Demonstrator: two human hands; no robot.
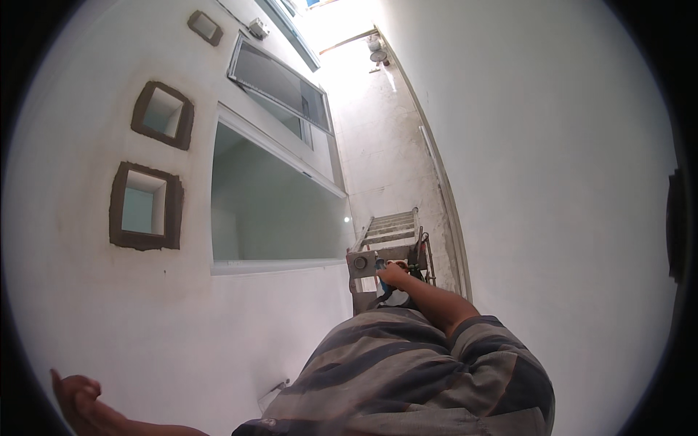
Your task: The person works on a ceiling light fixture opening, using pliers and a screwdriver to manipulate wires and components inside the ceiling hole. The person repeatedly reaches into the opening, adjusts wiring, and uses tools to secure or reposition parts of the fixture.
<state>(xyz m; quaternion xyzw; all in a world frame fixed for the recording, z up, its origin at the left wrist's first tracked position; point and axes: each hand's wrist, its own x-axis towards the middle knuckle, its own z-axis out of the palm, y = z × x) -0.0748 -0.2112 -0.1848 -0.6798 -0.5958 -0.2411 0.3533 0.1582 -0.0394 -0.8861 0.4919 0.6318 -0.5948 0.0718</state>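
Note:
My right hand (395,275) reaches down to the top of a metal stepladder (392,229) in front of my body. Its fingers are closed at a small blue and dark object there, too small and covered to name. A grey-brown top plate (360,263) with a round dark fitting lies just left of that hand. Out at the lower left, my left hand (78,398) is raised near the white wall. One of its digits sticks up and the others curl loosely, with nothing visible in them.
The white wall (291,305) at left holds a large window opening (276,196), an open-swung window sash (280,80) and several square holes (149,207) edged in brown mortar. Another white wall (552,182) rises close at right. A narrow stained floor (382,145) runs far below.

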